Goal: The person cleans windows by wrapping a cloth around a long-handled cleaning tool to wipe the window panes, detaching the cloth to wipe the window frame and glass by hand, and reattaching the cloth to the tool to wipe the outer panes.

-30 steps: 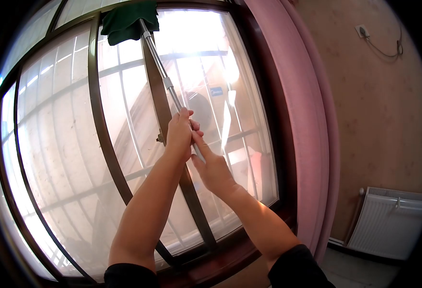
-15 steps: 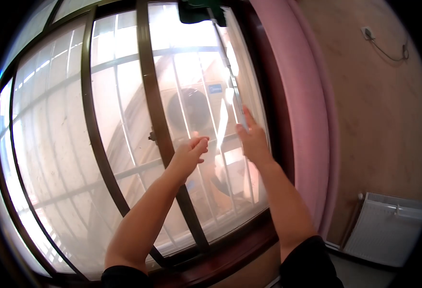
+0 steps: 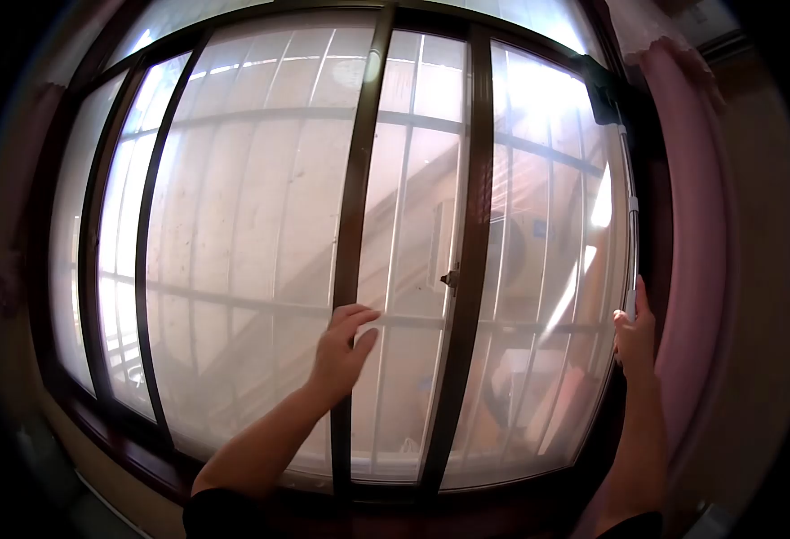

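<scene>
My right hand (image 3: 634,334) is closed around the lower end of a telescopic window-cleaning pole (image 3: 633,225), at the right edge of the window. The pole stands nearly upright. Its dark green cloth-like head (image 3: 603,101) is at the upper right corner of the right-hand glass pane (image 3: 539,377); part of it blends into the dark frame. Holding nothing, my left hand (image 3: 339,350) is raised before the middle of the window, fingers bent and thumb apart. It overlaps a brown upright frame bar (image 3: 354,234); whether it touches the glass I cannot tell.
A small latch (image 3: 450,278) sticks out from another upright bar. Behind the glass are bars and a blurred outdoor air-conditioner unit (image 3: 523,247). A pink curtain (image 3: 696,234) hangs to the right of the window. The dark red sill (image 3: 125,454) runs along the bottom.
The view has shifted, showing more of the window's left and top. The green head has gone from the right pane's top middle to its right corner. My left hand's fingers have spread apart.
</scene>
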Available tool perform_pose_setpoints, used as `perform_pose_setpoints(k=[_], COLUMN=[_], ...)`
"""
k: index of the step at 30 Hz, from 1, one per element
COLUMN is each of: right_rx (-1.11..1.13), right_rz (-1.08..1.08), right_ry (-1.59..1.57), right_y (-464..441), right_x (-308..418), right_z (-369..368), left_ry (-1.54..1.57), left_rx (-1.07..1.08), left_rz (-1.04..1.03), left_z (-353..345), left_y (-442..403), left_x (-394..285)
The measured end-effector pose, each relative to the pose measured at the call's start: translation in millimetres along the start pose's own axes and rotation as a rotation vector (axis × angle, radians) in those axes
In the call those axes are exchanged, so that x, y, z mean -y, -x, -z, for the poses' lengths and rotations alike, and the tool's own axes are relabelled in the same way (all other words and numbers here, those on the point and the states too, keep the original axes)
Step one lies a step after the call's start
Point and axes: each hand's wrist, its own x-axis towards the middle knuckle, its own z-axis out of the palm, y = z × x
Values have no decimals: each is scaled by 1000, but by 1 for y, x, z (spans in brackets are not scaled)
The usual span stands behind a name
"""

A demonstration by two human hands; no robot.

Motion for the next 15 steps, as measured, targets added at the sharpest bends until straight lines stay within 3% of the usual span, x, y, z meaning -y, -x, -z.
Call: perform_pose_setpoints(k=[15], right_rx=[110], right_rz=[19], right_ry=[20], right_y=[51], right_x=[50], right_z=[-65], left_ry=[61], left_rx=[-62], left_rz=[228], left_z=[48], left_y=[39], left_x=[64])
